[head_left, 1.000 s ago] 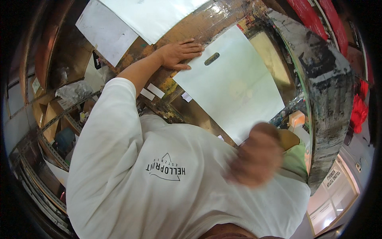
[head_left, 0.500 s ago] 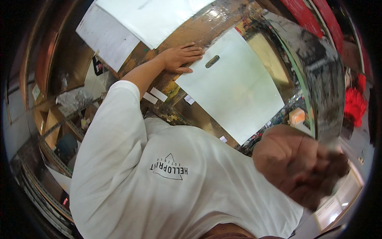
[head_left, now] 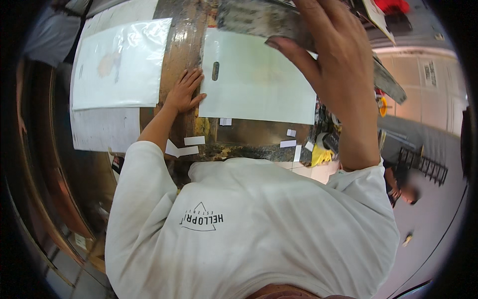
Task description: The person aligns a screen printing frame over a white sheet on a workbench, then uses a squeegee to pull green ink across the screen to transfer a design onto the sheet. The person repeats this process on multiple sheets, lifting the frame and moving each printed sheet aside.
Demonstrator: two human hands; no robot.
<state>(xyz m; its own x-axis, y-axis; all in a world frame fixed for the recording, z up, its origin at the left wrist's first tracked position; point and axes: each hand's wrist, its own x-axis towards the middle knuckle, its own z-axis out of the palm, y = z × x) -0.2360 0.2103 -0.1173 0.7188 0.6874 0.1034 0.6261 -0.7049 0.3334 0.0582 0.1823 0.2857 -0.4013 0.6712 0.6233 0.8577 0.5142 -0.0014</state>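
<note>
A flat white plastic bag [head_left: 259, 84] with an oval handle slot lies on the stained wooden table [head_left: 181, 37]. My left hand [head_left: 186, 92] rests flat at the bag's left edge, fingers spread, holding nothing. Large and close to the camera, my right hand [head_left: 336, 50] is raised over the bag's far right corner. Its thumb stands apart from the fingers, whose tips run out of the picture at the top. Behind it is a grey, paint-smeared panel [head_left: 249, 20] along the bag's far edge. No object shows in the right hand.
Glossy white plastic bags [head_left: 134, 60] lie at the left on a pale sheet [head_left: 107, 129]. Small white paper strips [head_left: 194, 140] are stuck along the table's near side. A yellow cloth [head_left: 321, 157] sits at the near right corner. Another person [head_left: 401, 187] is at the far right.
My view has turned, so the table now looks straighter. My right hand has gone from low right beside my body up to the grey panel. My left hand stays flat by the bag.
</note>
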